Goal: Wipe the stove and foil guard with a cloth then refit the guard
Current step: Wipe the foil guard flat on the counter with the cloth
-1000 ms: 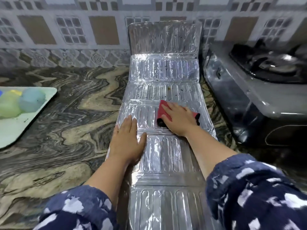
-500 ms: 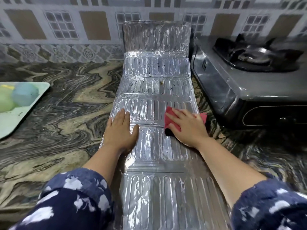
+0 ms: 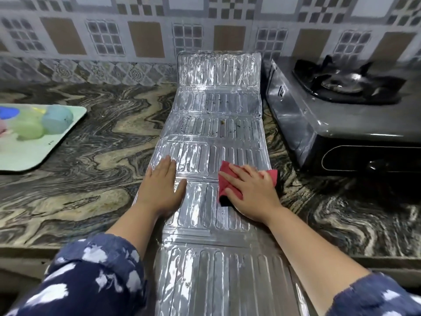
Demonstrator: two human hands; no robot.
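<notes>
Foil guard [image 3: 216, 133] lies unfolded flat along the marbled counter [image 3: 91, 156], running from 6 o'clock at the counter's near edge up to 12 o'clock, where its last panel tilts up against the tiled wall [image 3: 136, 30]. Ribbed panels, shiny; dark specks and one small brown crumb on the panels toward 12 o'clock.

Left hand [image 3: 160, 190] rests palm down on the guard's left edge, at about 9 o'clock from frame centre. Fingers straight and held close together, thumb spread out to the side. It grips nothing; it lies flat on the foil.

Right hand [image 3: 249, 191] sits at about 3 o'clock from the left hand, near the guard's right edge. Fingers extended and slightly fanned, pressed flat on top of a red cloth [image 3: 227, 179]. Cloth lies between palm and foil; a red corner shows beyond the knuckles at the right and a dark edge shows under the heel of the hand.

Stove [image 3: 319, 124] stands on the counter at 2 o'clock, just beside the guard's right edge, its black burner [image 3: 341, 83] toward the wall.

Pale green tray [image 3: 45, 147] at 9 o'clock, well apart from the guard, carrying blurred round items in green and blue.

Both sleeves dark blue with white print, at 7 and 5 o'clock.
</notes>
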